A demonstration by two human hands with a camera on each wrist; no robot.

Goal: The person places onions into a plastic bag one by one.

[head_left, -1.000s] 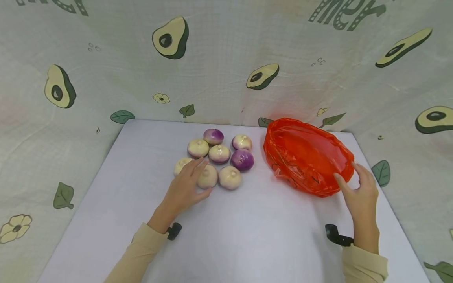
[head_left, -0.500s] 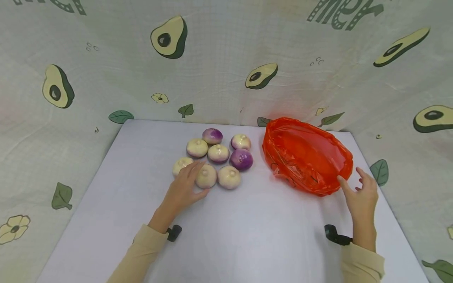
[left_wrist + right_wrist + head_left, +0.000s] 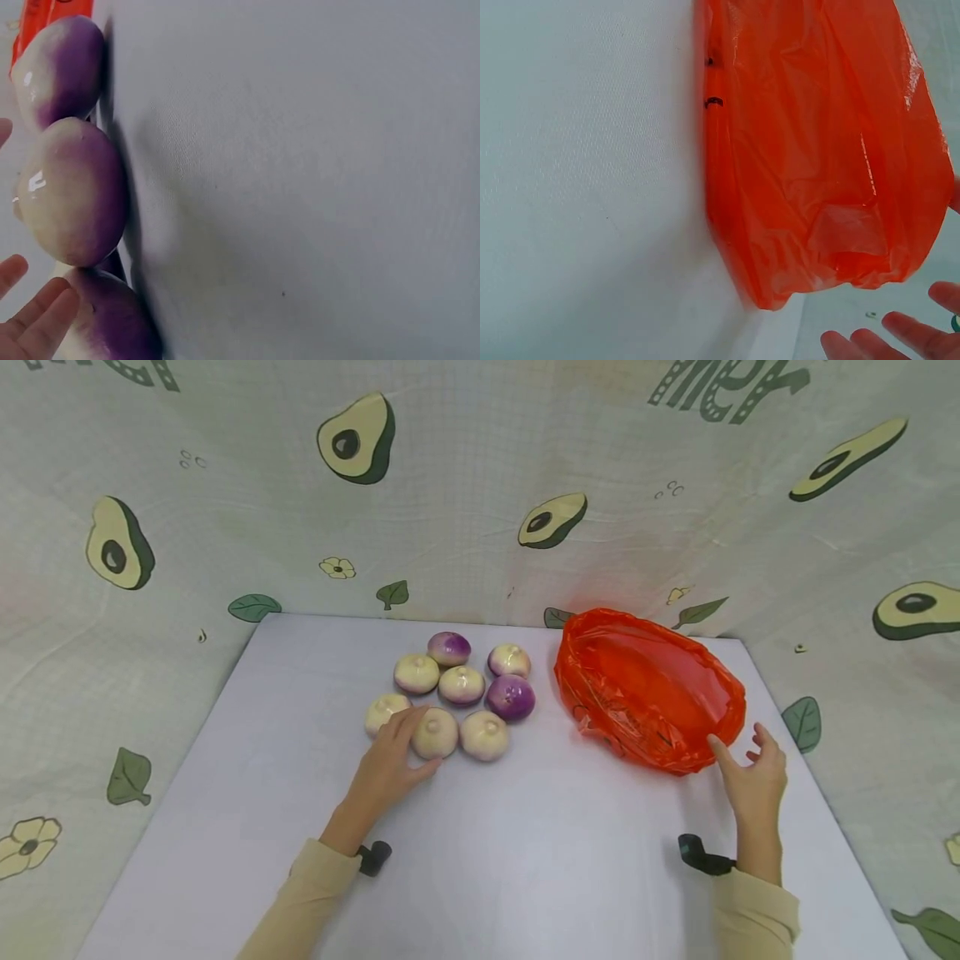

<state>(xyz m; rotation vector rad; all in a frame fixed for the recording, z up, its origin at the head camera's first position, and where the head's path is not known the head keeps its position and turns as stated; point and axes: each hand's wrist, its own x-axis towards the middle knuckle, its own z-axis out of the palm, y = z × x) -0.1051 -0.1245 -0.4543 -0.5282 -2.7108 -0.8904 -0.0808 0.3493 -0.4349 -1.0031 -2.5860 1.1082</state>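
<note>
My left hand point(image 3: 390, 767) is at the near left of a cluster of glossy purple-and-white turnips point(image 3: 461, 686). Its fingers and thumb are spread around the left side of a front turnip point(image 3: 435, 733), gripping nothing. In the left wrist view, fingertips point(image 3: 49, 319) overlap the lowest turnip point(image 3: 112, 319); whether they touch it I cannot tell. A red plastic bag point(image 3: 645, 693) lies at the right with its mouth spread wide. My right hand point(image 3: 756, 781) is beside the bag's near right end, fingers apart. Its thumb overlaps the rim in the head view; contact is unclear.
The white tabletop point(image 3: 540, 860) runs under everything, its back edge meeting a hanging cloth point(image 3: 450, 468) printed with avocados and leaves. Between the turnips and the bag lies a narrow gap. Each wrist wears a small black camera.
The right hand has drawn back from the bag's right rim, moving slightly nearer and left. My left hand has shifted a little back from the turnips. Turnips and bag stay in place.
</note>
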